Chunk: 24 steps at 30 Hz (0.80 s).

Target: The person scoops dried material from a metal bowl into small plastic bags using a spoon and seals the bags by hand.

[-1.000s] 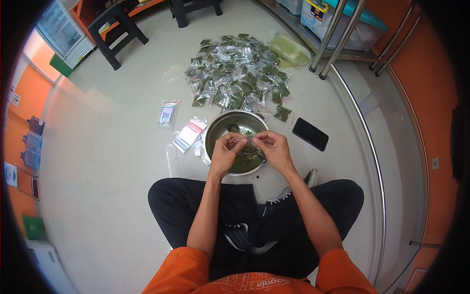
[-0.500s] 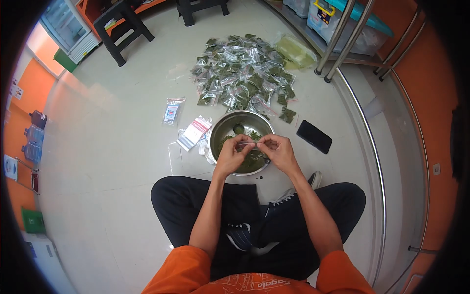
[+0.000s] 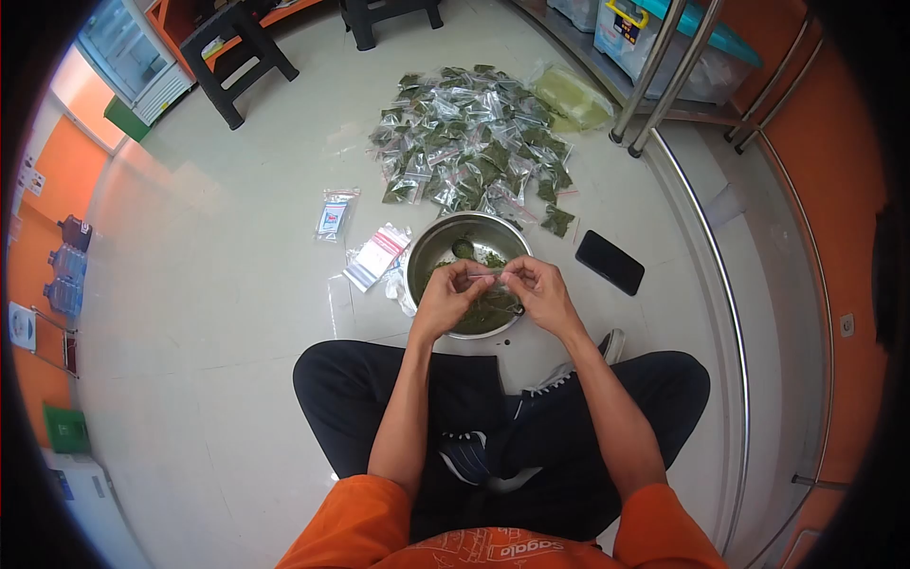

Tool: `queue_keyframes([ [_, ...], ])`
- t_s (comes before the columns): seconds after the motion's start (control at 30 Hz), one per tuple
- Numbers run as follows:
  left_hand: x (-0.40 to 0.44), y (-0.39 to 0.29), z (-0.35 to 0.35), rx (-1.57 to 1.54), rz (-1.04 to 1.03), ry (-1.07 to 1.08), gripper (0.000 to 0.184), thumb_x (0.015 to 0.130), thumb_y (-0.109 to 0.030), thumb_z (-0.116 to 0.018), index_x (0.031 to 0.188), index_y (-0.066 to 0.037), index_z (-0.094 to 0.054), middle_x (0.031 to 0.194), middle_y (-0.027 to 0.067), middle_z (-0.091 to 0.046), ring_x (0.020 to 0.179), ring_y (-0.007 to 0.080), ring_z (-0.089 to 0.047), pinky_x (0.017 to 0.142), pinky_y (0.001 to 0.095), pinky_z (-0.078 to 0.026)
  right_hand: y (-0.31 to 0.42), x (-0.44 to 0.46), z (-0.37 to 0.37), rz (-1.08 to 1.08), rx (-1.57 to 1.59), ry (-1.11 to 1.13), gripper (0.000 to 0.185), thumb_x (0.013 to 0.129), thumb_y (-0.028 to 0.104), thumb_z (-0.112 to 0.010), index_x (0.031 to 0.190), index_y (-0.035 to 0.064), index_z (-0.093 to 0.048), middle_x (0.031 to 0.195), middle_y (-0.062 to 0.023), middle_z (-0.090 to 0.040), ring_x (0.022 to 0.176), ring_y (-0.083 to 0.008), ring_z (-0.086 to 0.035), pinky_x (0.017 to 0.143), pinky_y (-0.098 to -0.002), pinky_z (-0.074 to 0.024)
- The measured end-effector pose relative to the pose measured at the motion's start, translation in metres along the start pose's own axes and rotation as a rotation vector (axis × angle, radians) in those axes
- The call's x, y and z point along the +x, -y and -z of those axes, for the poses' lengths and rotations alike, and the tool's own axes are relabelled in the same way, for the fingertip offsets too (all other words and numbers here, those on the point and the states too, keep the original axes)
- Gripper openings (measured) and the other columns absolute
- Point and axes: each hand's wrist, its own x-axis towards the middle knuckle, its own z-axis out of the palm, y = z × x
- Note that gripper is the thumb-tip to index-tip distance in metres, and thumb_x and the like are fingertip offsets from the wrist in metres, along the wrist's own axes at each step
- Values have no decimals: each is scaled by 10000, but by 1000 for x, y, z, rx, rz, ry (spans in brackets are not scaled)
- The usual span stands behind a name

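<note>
Pinching a small clear plastic bag [image 3: 497, 273] with left hand [image 3: 449, 297] and right hand [image 3: 541, 292] both, right over a round silver metal bowl [image 3: 426, 248]. Got loose green bits [image 3: 487, 319] down in there.

Black phone [image 3: 609, 263] on floor [image 3: 209, 284]; green bin [image 3: 124, 118] beside fridge [image 3: 133, 57].

Orange tee [image 3: 493, 561] on this one, short slvs. [image 3: 353, 522], wide at the cuff; white print [image 3: 533, 547] across the front, line drwg. w/ boxy outlines + the word "Sagala", rest too sm. to read from here. Left hand [image 3: 445, 301] & right hand [image 3: 542, 296] bare. Trousers [image 3: 403, 394] v. dark, approx. black, roomy legs. Shoes [image 3: 466, 460] dark navy w/ white laces [image 3: 544, 384], pale soles
</note>
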Motion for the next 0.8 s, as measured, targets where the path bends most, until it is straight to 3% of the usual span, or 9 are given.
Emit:
queue_keyframes([
  [0.1,3,5,4,-122,37,27,133,935,-111,-715,953,20,-706,918,53,-726,866,91,-663,798,249,-518,-8,3,1,3,13,-46,140,943,104,-682,976,-32,-679,794,-53,-680,712,-80,-599,629,-269,-475],
  [0.2,6,11,9,92,43,-46,135,929,-87,-718,954,45,-712,861,48,-730,824,90,-671,771,242,-525,1,1,-1,-72,11,-12,133,944,94,-683,982,-33,-674,801,-50,-679,732,-77,-610,651,-264,-492],
  [0.27,5,8,11,65,44,-62,189,936,-89,-715,1073,41,-718,914,73,-740,837,112,-666,821,263,-525,7,1,-1,-65,83,-22,117,942,71,-686,975,-40,-672,820,-44,-679,753,-75,-621,684,-252,-511],
  [0.47,5,5,12,-189,61,-28,185,935,-51,-698,1079,64,-713,961,124,-750,897,154,-708,872,276,-546,4,4,10,-81,124,-42,117,937,49,-688,996,-50,-669,856,-46,-686,783,-73,-634,725,-231,-523],
  [0.7,6,5,16,-106,41,-45,194,947,-51,-682,1089,79,-699,996,151,-744,945,179,-718,894,291,-567,-1,6,14,-108,107,-44,100,936,39,-682,995,-40,-666,862,-37,-678,785,-69,-626,728,-238,-526],
  [0.8,6,5,13,-238,90,-40,197,946,-49,-682,1093,82,-696,975,149,-743,937,176,-716,895,297,-563,-1,6,14,-89,138,-65,102,938,49,-677,984,-41,-659,831,-38,-665,760,-79,-610,703,-251,-513],
])
